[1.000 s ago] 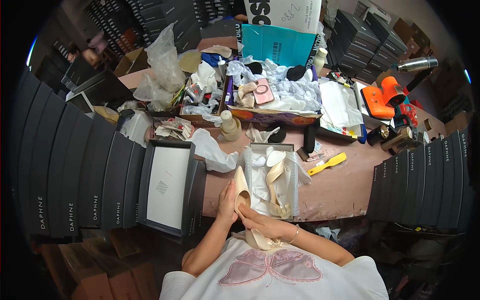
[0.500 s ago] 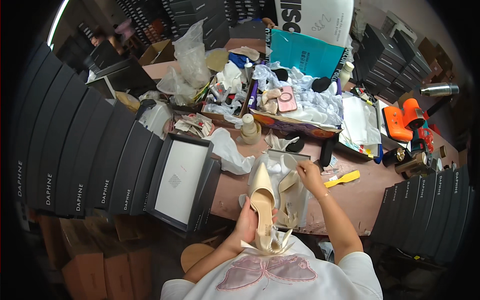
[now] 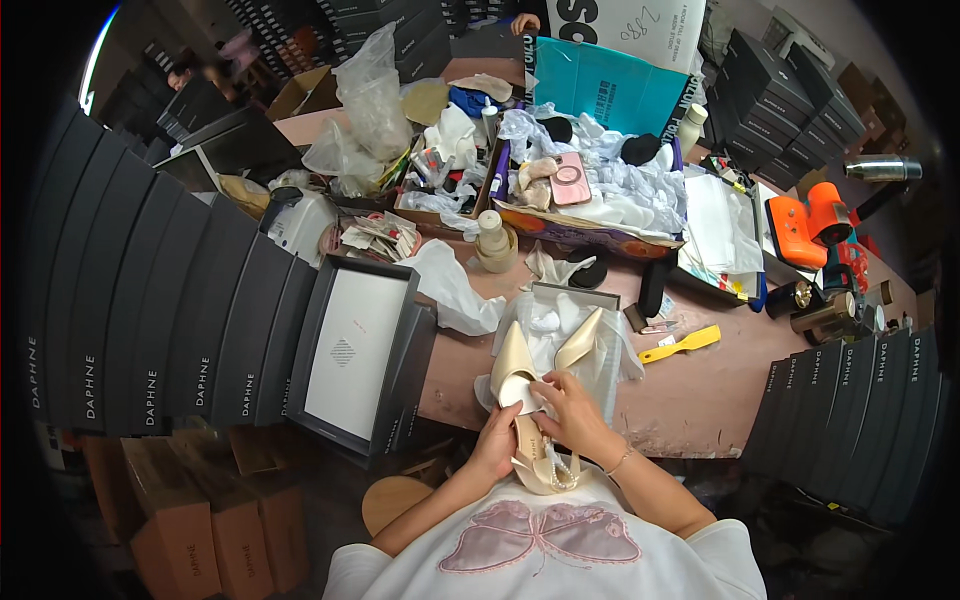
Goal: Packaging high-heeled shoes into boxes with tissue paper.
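Note:
A cream pointed shoe (image 3: 517,372) with a pearl strap is held over the table's near edge. My left hand (image 3: 496,440) grips it from underneath near the heel. My right hand (image 3: 567,405) presses white tissue paper into its opening. A second cream shoe (image 3: 580,340) lies in an open dark shoe box (image 3: 575,296) lined with white tissue paper, just beyond my hands.
A shoe box lid (image 3: 355,350) with a white inside lies to the left. Stacks of dark shoe boxes (image 3: 150,330) line both sides. A yellow tool (image 3: 680,344), an orange device (image 3: 805,225), a tape roll (image 3: 492,240) and a tissue-filled tray (image 3: 590,190) crowd the table.
My right hand came back from the box to the held shoe's opening. The shoe has tilted with its toe pointing away from me.

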Demonstrator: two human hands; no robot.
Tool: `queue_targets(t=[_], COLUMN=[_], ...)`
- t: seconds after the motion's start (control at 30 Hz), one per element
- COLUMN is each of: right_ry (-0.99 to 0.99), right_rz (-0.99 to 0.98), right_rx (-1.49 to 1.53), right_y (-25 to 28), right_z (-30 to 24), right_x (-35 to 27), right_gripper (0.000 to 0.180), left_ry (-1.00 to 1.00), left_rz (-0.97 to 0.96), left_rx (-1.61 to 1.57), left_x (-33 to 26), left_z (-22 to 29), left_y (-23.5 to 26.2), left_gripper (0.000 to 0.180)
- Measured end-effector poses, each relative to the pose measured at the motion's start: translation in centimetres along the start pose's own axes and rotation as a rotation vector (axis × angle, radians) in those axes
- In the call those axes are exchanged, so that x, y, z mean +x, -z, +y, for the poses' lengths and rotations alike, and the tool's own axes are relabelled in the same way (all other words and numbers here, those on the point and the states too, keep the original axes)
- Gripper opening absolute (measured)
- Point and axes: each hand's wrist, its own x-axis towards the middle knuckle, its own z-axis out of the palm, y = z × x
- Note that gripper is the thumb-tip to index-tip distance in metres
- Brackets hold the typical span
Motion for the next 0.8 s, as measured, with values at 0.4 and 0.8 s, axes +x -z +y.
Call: queue_targets(t=[0.4, 0.8], right_ry=[0.026, 0.127], right_rz=[-0.429, -0.134], right_rx=[-0.976, -0.028], right_y=[-0.6, 1.8], right_z=[13.2, 0.6], right_x=[13.1, 3.5], right_gripper=[0.014, 0.027], left_ry=[0.211, 0.026], left_rz=[0.131, 0.025], left_rx=[0.059, -0.030], left_x=[-1.9, 0.5], left_z=[2.8, 2.0], left_y=[-0.9, -1.9], left_gripper=[0.046, 0.067])
